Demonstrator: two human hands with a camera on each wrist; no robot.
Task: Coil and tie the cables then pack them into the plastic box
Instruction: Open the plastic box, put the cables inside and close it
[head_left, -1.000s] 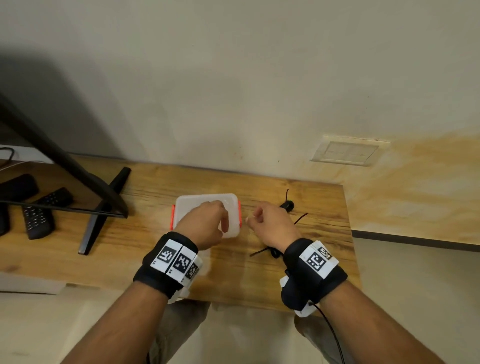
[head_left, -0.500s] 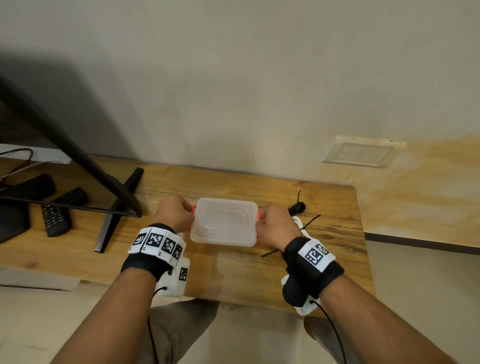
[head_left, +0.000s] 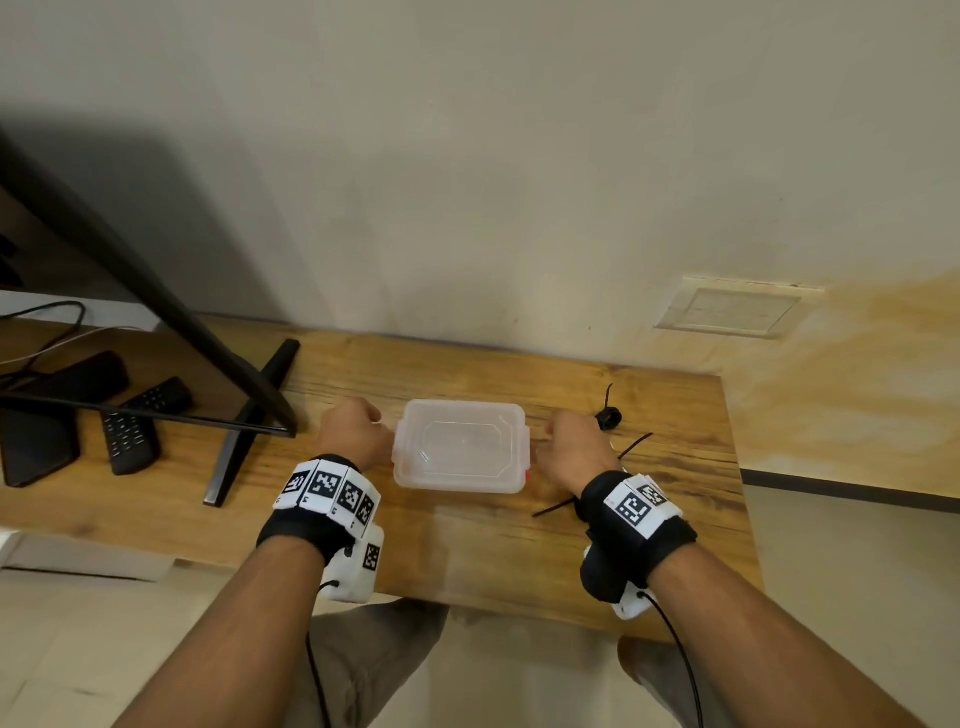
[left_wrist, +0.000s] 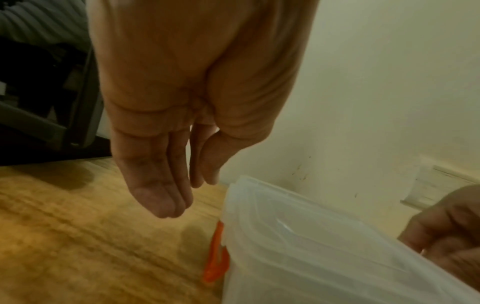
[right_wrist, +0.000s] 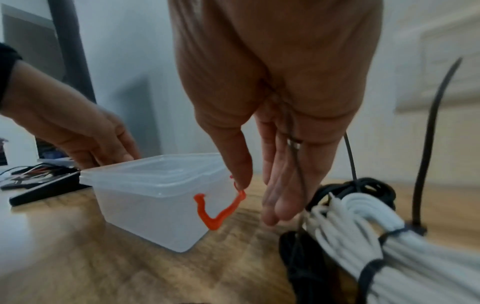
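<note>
Both hands have left the box ends they gripped half a second ago. Right hand (right_wrist: 272, 127) hangs with straight fingers, a black cable tie trapped between them, thumb tip at the dropped orange clip (right_wrist: 221, 207); left hand (left_wrist: 187, 115) hovers slack, holding nothing. Between them sits the lidded plastic box (head_left: 461, 446) on the wooden table (head_left: 467, 561). Just right, tied white cables (right_wrist: 376, 232) and a black coil (right_wrist: 363, 187) wait unpacked. Risk: the light box could skid as the lid is lifted one-handed, and stiff tie tails (right_wrist: 431, 131) may snag the rim.
</note>
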